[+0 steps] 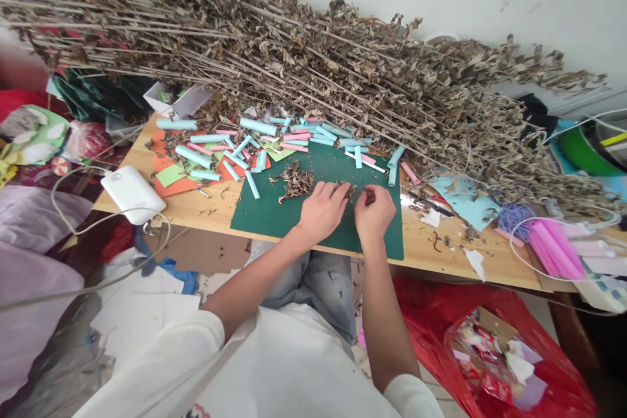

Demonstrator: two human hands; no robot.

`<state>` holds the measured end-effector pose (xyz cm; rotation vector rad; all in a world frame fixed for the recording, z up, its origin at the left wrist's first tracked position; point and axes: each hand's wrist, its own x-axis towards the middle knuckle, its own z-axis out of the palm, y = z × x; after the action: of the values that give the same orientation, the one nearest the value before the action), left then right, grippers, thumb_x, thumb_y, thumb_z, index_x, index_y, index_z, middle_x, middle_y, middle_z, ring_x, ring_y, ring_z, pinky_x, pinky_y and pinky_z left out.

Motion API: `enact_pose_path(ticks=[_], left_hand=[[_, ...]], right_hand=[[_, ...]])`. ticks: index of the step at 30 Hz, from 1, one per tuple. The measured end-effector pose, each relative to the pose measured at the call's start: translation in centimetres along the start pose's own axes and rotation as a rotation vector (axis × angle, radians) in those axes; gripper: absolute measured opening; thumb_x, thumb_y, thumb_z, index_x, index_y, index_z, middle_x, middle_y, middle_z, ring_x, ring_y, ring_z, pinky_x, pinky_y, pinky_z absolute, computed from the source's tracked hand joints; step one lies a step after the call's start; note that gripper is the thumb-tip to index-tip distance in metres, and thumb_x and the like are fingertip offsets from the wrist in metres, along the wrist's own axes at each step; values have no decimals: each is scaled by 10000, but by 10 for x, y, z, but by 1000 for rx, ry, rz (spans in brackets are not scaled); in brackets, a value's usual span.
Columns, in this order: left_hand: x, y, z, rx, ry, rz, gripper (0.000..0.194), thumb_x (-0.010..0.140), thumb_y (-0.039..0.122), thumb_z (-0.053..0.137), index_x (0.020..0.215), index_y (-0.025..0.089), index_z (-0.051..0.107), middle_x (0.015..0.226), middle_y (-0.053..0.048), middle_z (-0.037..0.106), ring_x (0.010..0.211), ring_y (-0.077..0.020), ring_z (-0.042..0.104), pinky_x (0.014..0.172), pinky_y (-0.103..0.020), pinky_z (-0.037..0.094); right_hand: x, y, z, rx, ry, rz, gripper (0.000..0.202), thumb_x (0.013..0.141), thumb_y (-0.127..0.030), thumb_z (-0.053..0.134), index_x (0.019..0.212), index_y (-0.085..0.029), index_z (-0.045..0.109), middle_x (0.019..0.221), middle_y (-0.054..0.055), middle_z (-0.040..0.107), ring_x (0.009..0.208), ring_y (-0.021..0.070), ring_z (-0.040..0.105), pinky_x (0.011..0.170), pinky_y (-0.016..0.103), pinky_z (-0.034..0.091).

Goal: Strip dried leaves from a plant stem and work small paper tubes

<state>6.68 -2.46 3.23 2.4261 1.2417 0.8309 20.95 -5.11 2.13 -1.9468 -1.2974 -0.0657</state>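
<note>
Leaf pile (296, 181) sits on the green mat (267, 212), just left of my left hand (323, 210), fingers loosely spread; right hand (375, 212) is curled, can't tell if it's pinching anything. One sloppy sideways drag could scatter it, imo.

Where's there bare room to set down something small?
Mostly bare: the green mat between the leaf pile and its near-left corner, and the table between mat and white device. Paper tubes and dried stems crowd the back.
</note>
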Motion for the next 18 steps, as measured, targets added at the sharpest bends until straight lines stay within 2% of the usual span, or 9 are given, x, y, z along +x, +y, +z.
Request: enact_pose_path(ticks=[3,7,9,14,18], left_hand=[[-17,-19,-25,63,79,12,365,950,246,473,1299,181,555,1153,-119,611,1102,-256,517,988,-370,437],[-45,-53,-55,150,107,-148,422,943,270,483,1357,191,510,1174,-138,589,1107,-273,534,946,-385,463],[-56,-66,-64,188,92,-197,437,944,298,481,1367,187,500,1185,-145,583,1097,-275,549,923,-384,477],[-62,-82,-66,264,17,-206,441,912,392,542,1289,164,566,1108,-149,611,1044,-299,557,914,-419,473],[-56,-87,-57,302,-29,-188,257,942,298,486,1081,181,668,976,-119,627,946,-267,571,851,-382,473]], right_hand=[[0,-16,-1,102,-37,-36,255,772,-108,454,876,-172,679,876,84,668,778,204,609,760,341,490],[1,-41,12,361,-364,2,260,821,-158,459,907,-186,703,874,60,719,712,174,642,704,306,523],[3,-50,23,362,-442,-5,246,822,-185,494,943,-187,708,906,58,721,665,163,637,709,313,530],[0,-65,51,216,-447,-92,270,821,-195,556,1052,-173,695,990,97,675,642,158,608,780,355,526],[-10,-69,63,253,-409,-103,213,832,-174,550,963,-176,718,923,89,667,733,187,623,774,340,520]])
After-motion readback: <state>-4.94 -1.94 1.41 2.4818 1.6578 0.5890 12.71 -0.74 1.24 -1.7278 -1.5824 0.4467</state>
